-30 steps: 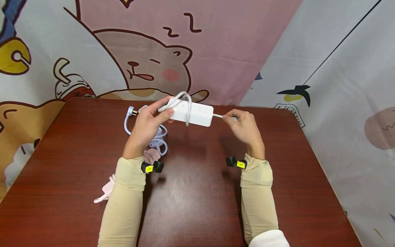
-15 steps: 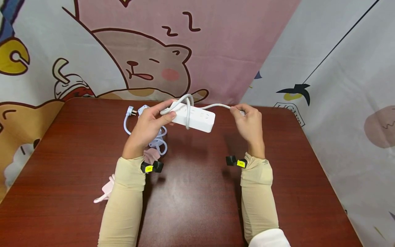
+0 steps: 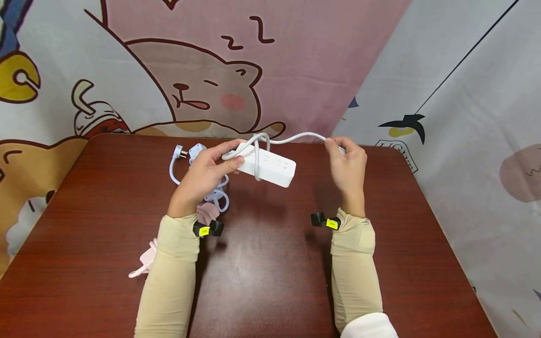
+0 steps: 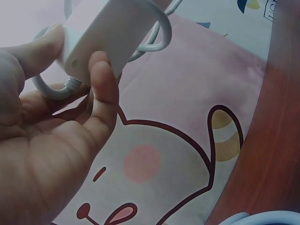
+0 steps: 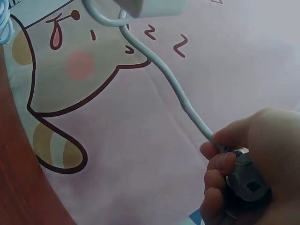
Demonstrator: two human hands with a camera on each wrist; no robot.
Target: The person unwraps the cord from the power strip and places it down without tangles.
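Observation:
My left hand (image 3: 207,176) grips one end of a white power strip (image 3: 274,166) held above the table, thumb on top and fingers beneath. The strip's white cord (image 3: 256,157) loops around its body; in the left wrist view the cord (image 4: 55,93) leaves the strip's end beside the fingers. Off to the right, my right hand (image 3: 348,169) pinches the cord near its plug end, and a stretch of cord arcs between the hands. In the right wrist view the plug (image 5: 248,180) sits dark in shadow within the curled fingers.
Behind the left hand, a light blue power strip (image 3: 197,151) with a coiled cord lies on the brown table (image 3: 262,263). A pink item (image 3: 208,213) and a pale pink corded piece (image 3: 148,258) lie nearer, partly hidden by the left arm. A printed cloth (image 3: 304,70) hangs behind.
My right hand has moved right and slightly up with the cord's end, and the cord between the hands now spans longer, above the strip. The strip's right end has tilted down.

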